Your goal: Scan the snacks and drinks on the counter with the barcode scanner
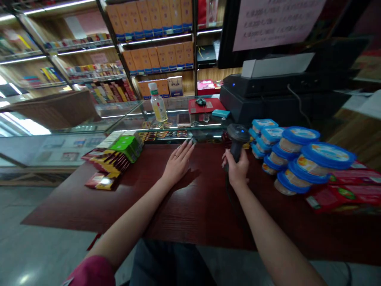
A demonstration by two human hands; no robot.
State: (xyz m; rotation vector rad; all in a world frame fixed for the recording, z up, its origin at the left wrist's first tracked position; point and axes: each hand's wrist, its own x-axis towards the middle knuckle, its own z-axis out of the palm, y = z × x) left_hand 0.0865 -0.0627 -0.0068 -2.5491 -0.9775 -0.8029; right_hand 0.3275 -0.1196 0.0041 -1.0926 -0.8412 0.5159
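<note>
My right hand is wrapped round the handle of a black barcode scanner, holding it upright over the dark red wooden counter. The scanner's head shows a small blue light, and a cable hangs below my hand. My left hand reaches forward over the counter, palm down, fingers stretched out and close together. A ring shows on one finger. Whether the left palm touches the wood I cannot tell. Something small and dark sits by its fingertips, too blurred to name.
Stacked boxes, red-yellow and green, stand at the left. Blue-lidded tubs and red packages are stacked at the right. Behind are a glass display case, a bottle, a dark monitor with a pink notice, and shelves of orange boxes.
</note>
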